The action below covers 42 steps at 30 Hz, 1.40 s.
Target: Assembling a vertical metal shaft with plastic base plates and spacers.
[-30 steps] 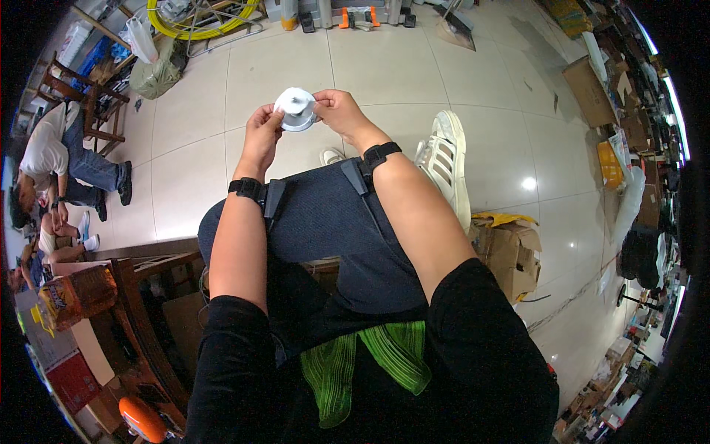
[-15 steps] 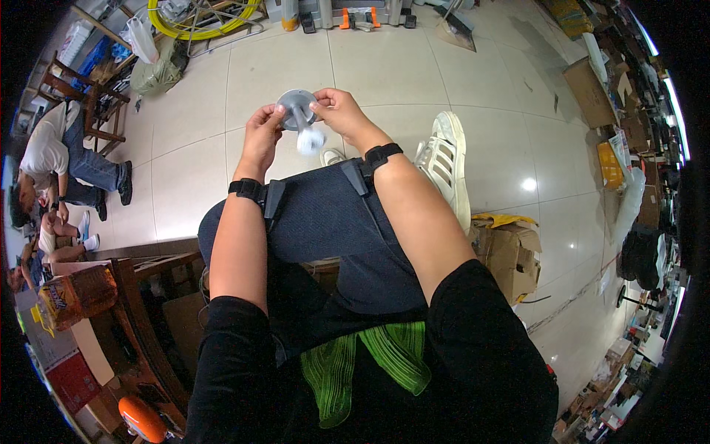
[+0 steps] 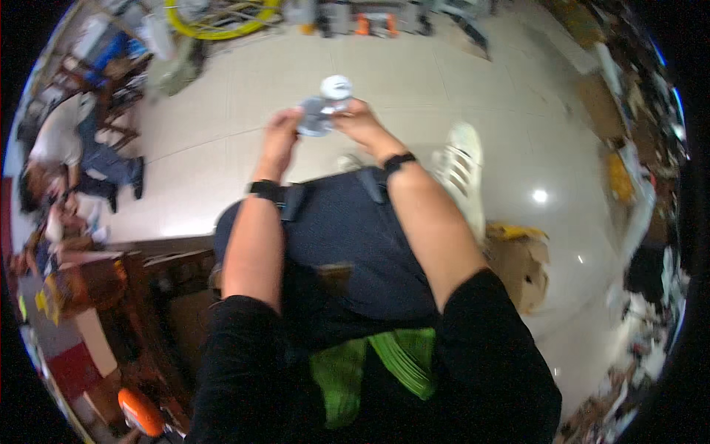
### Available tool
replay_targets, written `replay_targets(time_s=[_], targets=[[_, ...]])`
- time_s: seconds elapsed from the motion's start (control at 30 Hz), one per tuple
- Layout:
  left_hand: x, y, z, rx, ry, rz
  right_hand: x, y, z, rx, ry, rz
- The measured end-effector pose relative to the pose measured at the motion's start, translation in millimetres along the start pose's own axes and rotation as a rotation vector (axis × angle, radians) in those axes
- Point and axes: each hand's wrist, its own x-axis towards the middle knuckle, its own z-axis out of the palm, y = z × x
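Note:
Out over the floor, beyond my knees, a grey round plate [image 3: 313, 120] with a short stem and a white rounded end [image 3: 336, 87] is held up between both hands. The white end points away from me, close above my right fingers. My left hand [image 3: 280, 138] pinches the plate's left edge. From the other side, my right hand [image 3: 362, 127] is closed at the plate's right edge, near the stem. Motion blurs the fingertips and the small details of the part.
A cardboard box [image 3: 520, 270] lies by my right shoe [image 3: 464, 166]. To the left stands a wooden table [image 3: 140, 318] with a bottle [image 3: 85, 290] of brownish liquid. Another person [image 3: 66, 140] sits far left. A yellow coil [image 3: 214, 29] lies at the back; cluttered shelves line the right.
The part has been turned over: its white end pointed toward me and now points away. The whole view has shifted slightly, and both hands still hold the part.

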Motion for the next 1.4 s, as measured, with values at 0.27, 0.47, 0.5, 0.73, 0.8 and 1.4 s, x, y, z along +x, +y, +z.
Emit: replay_targets(time_s=[0.27,0.47,0.5,0.73,0.8,1.4], targets=[[-9,-14,38,-0.004,0.015,0.068,-17,16,-36,0.053,0.270,0.131],[-9,-15,20,0.104,0.053,0.182,-13,1,-13,-0.006,0.116,0.100],[-9,-12,22,0.133,0.059,0.197,-13,-3,-13,-0.012,0.105,0.087],[-7,-8,20,0.205,0.078,0.242,-17,-21,1,-0.023,0.131,0.099],[-8,-9,20,0.195,0.084,0.248,-17,-17,-2,-0.009,0.138,0.099],[-2,-17,19,0.116,-0.003,0.124,-19,-22,-1,0.035,0.121,0.173]])
